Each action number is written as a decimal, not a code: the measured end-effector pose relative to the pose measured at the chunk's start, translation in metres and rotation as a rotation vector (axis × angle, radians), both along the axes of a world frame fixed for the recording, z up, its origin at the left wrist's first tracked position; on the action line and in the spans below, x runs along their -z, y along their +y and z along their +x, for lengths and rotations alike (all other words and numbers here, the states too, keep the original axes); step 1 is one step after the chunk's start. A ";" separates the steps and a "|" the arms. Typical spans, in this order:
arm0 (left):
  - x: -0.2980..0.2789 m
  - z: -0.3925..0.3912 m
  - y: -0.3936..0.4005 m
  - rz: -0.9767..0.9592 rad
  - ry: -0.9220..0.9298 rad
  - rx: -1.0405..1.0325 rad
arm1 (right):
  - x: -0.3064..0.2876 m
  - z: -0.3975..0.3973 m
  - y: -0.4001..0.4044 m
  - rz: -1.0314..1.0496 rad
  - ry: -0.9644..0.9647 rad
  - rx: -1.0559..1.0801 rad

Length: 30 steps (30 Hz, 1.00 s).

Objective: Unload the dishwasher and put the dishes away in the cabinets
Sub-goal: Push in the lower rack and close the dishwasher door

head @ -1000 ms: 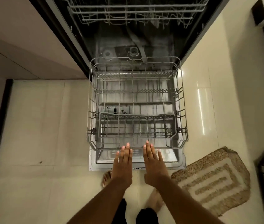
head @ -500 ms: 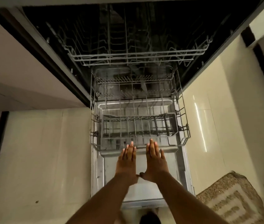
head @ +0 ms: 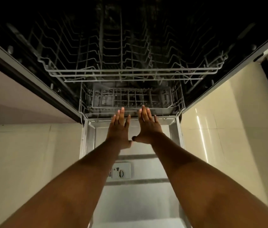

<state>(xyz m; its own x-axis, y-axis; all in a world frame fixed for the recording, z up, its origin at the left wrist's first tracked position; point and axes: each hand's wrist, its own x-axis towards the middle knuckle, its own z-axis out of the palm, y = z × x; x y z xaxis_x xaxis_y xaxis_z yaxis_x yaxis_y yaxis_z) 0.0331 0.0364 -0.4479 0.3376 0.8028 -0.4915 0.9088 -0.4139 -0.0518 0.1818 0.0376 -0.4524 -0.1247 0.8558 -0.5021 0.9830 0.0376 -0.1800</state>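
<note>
We see both arms stretched out over the open dishwasher door [head: 130,203], which lies flat under them. Left hand [head: 118,129] flat, fingers straight and together, palm down, holding nothing. Right hand [head: 147,125] the same, open and flat, thumb spread toward the left thumb, the two thumbs nearly touching. Fingertips [head: 122,109] of both hands reach the front wire rim of the lower rack [head: 130,100]; we take it as contact, no fingers curled round the wire. Lower rack sits inside the tub, its front edge just at the door hinge line, no dishes visible in it. Upper rack [head: 126,73] is above it, also inside the tub, wire tines bare as far as we can tell; the interior is dark. Detergent dispenser [head: 119,172] with a round knob shows on the inner door between the forearms. Cream tiled floor [head: 23,153] on both sides of the door, cabinet front [head: 6,89] at left
</note>
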 end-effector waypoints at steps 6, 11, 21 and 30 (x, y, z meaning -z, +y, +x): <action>-0.004 0.004 0.051 -0.022 0.019 0.002 | -0.001 0.013 0.053 0.021 -0.060 -0.064; -0.012 -0.019 0.051 0.017 0.084 0.119 | 0.002 0.009 0.039 0.085 -0.120 -0.073; 0.009 -0.082 -0.192 -0.302 -0.222 -0.240 | 0.009 0.003 -0.219 -0.243 0.234 0.528; 0.023 -0.128 -0.391 -0.460 -0.384 -0.921 | 0.039 -0.003 -0.425 -0.578 0.522 1.511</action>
<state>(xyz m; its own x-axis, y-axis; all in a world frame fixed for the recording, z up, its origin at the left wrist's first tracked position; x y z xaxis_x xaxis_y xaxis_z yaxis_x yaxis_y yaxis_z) -0.0953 -0.3550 -0.4706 -0.1026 0.5930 -0.7987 0.8022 0.5241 0.2861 0.1790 -0.3876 -0.4909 0.3295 0.0907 -0.9398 -0.0858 -0.9884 -0.1254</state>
